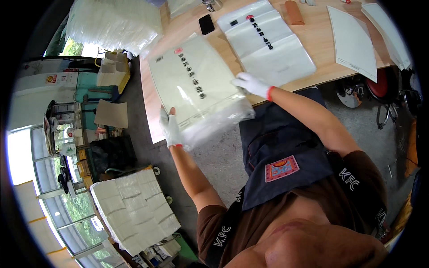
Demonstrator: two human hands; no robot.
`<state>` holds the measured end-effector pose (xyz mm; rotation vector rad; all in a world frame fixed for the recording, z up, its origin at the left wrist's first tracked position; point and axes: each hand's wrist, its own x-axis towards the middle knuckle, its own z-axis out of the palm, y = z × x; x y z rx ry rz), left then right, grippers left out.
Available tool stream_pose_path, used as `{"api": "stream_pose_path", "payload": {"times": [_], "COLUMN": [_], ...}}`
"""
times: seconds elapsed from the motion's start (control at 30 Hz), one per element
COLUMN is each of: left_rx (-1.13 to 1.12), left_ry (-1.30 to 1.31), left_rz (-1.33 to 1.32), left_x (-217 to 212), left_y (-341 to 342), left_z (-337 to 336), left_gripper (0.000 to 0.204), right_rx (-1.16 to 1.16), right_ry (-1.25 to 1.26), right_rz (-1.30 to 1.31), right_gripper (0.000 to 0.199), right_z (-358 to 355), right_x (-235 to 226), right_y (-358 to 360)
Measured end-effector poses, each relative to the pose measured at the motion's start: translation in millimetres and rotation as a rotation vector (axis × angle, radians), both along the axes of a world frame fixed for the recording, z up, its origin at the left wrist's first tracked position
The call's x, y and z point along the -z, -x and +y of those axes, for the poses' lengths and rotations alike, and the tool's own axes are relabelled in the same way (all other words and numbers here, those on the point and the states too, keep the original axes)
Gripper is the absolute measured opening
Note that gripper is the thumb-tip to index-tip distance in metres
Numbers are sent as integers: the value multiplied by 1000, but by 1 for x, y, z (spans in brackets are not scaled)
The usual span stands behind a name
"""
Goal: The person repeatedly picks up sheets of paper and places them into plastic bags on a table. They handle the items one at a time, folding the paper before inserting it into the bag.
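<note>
A pale cream packet of flat paper (187, 80) in a clear plastic bag lies tilted over the table's near left edge. Its face carries a column of black characters, a red round mark and a small barcode. Loose, crinkled clear plastic (219, 118) extends from its near end, slightly blurred. My left hand (170, 127), in a white glove with bare fingertips, grips the packet's left near edge. At the right near corner, my right hand (252, 85), in a white glove with a red cuff, has its fingers closed on the bag's edge.
Flat printed plastic bags (272, 44) lie on the wooden table (321, 73), right of the packet. Beyond are a black phone (206, 24), an orange-brown roll (294, 12) and cream sheets (353, 42). Stacked clear bags (114, 24) stand far left; a wheeled, wrapped stack (136, 207) stands near left.
</note>
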<state>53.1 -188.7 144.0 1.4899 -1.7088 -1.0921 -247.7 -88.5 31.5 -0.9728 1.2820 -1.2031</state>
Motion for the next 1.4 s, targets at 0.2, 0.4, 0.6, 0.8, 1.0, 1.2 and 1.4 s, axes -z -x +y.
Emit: {"api": "stream_pose_path", "payload": {"times": [0.2,0.4,0.6,0.8,1.0,1.2,1.4], "left_rx": [154,25,584,781,846,812,706], "left_ry": [239,184,616,571,311,357,-314], "left_rz": [-774,-1497,-524,-585,-382,-5,756], "left_x": [96,40,51,159,154,132,36], "left_y": [-53,33,232,329,333,335,341], "left_z": [-33,-15,71,80,56,35,19], "left_gripper": [64,68,29,17,22,19,28], "right_rx": [51,-244,-116,70,327,486,335], "right_ry": [-124,-123,-530,-362,-199,-238,-428], "right_rz": [585,540,197,145,-153,37,733], "right_gripper": [56,65,51,38,34,48,53], "right_z": [-10,92,158,187,161,69,123], "right_x": [-18,16,21,15,43,46,45], "right_y": [-55,-38,16,49,103,139,179]}}
